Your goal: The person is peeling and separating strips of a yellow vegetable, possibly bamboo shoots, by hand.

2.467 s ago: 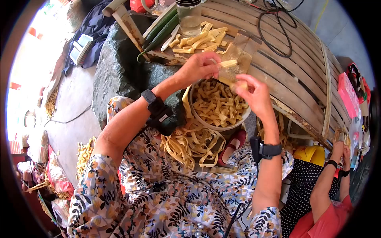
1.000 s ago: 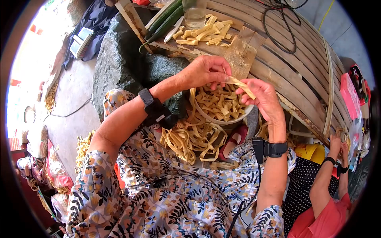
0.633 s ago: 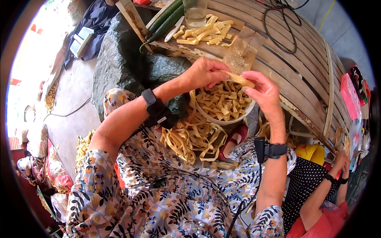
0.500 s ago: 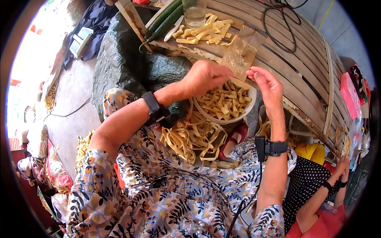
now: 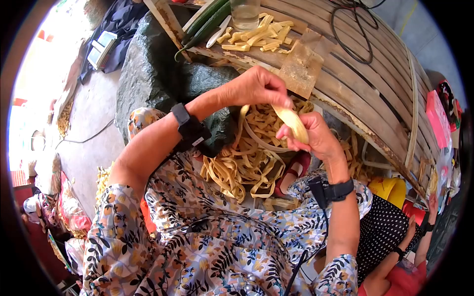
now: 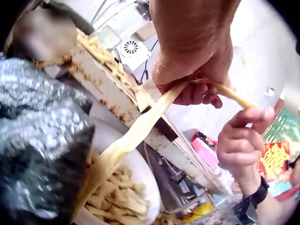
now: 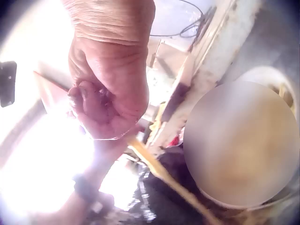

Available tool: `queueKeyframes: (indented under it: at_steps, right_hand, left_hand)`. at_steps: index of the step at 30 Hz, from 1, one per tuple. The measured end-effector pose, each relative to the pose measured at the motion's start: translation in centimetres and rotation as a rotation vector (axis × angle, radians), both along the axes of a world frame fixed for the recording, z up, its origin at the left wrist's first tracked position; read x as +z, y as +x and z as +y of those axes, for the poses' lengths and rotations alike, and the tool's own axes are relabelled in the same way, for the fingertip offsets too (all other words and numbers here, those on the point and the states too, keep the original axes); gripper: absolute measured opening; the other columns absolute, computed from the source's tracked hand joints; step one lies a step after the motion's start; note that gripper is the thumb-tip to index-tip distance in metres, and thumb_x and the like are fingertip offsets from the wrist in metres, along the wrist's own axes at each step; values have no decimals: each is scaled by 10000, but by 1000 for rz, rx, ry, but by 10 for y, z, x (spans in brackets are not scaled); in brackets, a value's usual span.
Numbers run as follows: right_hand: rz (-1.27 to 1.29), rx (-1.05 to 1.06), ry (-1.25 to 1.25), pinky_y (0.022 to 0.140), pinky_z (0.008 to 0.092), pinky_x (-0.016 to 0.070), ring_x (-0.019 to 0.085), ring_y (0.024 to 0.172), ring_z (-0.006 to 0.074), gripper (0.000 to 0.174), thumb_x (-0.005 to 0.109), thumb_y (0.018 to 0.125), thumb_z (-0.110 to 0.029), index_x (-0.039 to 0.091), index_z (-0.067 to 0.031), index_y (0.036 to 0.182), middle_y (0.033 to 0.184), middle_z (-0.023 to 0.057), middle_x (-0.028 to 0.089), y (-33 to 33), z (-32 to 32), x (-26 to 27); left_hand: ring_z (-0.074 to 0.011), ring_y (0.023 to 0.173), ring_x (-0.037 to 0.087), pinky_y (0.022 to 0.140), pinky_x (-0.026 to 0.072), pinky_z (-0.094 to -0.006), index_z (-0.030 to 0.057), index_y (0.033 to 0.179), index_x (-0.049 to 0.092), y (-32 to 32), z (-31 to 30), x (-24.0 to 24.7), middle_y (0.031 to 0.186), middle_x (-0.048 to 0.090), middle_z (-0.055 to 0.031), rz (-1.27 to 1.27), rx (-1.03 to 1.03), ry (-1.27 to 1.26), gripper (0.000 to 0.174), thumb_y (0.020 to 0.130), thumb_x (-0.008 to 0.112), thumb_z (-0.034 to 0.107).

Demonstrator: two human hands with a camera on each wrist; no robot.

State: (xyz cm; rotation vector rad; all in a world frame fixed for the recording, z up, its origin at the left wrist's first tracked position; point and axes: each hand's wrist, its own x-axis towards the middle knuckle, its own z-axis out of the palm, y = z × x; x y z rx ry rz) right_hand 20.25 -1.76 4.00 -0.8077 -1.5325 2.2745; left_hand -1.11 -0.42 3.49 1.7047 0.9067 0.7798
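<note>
A long pale-yellow strip (image 5: 292, 123) (image 6: 129, 140) (image 7: 164, 174) runs between the two hands above a white bowl (image 5: 266, 144) (image 6: 153, 192) of short knotted yellow pieces. My left hand (image 5: 256, 88) (image 6: 194, 58) pinches it at the upper end. My right hand (image 5: 318, 140) (image 6: 241, 143) (image 7: 110, 89) holds the other part, with the strip lying over its curled fingers. In the left wrist view a length of strip hangs from the left hand past the bowl. Below the bowl lies a heap of long loose strips (image 5: 229, 175).
A slatted wooden table (image 5: 365, 84) holds a worn board (image 5: 301, 69), cut yellow pieces (image 5: 261, 34), a glass jar (image 5: 245, 15), cucumbers (image 5: 207, 22) and a black cable (image 5: 340, 44). Dark plastic sheeting (image 5: 143, 84) stands at the left; another person's arms show at the lower right.
My right hand has moved down and closed round the strip, and its fingertips no longer point up. More of the strip shows between the hands. The other person's arms have moved apart.
</note>
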Motion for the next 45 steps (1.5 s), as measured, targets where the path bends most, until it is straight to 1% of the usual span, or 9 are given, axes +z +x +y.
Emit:
queueKeyframes:
  at_steps: [5,14,17,21,29,32,36,40,45]
  right_hand:
    - [418,-209,-76,481,172,364,427,463,22,438,654,792,-262,545,30,1100,502,-67,442,-3,9,24]
    - [-319,-269,564,537,219,488,580,643,84,295,688,736,-72,606,16,1005,785,17,594,-4,10,14]
    - [-144,-338,836,568,251,471,572,685,109,298,701,705,-84,625,-22,986,783,7,572,-10,10,10]
    - [-568,-601,1410,656,280,440,544,793,227,268,695,675,-154,650,-68,925,799,59,560,-11,9,4]
    - [-315,-408,536,516,219,389,412,573,14,187,663,774,-172,652,14,791,566,39,552,-9,19,-6]
    - [-306,-453,497,540,237,406,490,571,60,135,662,743,-130,654,-1,783,618,46,584,-8,21,-27]
    - [-418,-562,1101,678,277,441,547,796,268,117,634,655,-55,652,-38,769,904,47,616,-16,15,-36]
    - [-350,-565,1162,733,267,443,544,843,215,126,635,654,-9,635,-3,780,969,59,606,-17,11,-31]
    - [-47,-695,938,775,257,437,530,864,158,89,620,702,38,615,42,791,1018,76,598,-16,11,-14]
  left_hand:
    - [-30,509,433,461,354,-161,49,818,620,21,-6,-20,592,512,46,-363,100,-442,298,903,490,304]
    - [-47,535,481,436,370,-154,23,944,540,46,-17,-48,675,545,-12,-842,-432,-873,312,878,523,327]
    - [-56,511,485,434,387,-163,12,966,540,46,-18,-50,685,554,-18,-736,-206,-869,260,882,530,258]
    - [-68,520,509,449,418,-178,-5,973,573,51,-14,-31,697,581,-29,-476,387,-552,188,893,492,144]
    - [-61,485,530,437,424,-199,-45,831,592,39,-16,-17,638,568,-18,-159,373,-132,183,859,552,132]
    - [-78,499,545,440,423,-230,-30,869,555,39,-20,-6,621,564,-44,-94,318,-147,220,841,584,186]
    - [-198,527,577,490,445,-309,10,922,465,47,-19,-20,641,578,-138,159,354,195,250,806,597,188]
    - [-171,547,563,500,441,-285,5,913,509,48,-19,-34,641,578,-106,61,412,293,166,809,550,129]
    - [-32,541,422,469,331,-181,31,892,545,44,-18,-20,642,459,35,-301,452,-442,179,838,544,201]
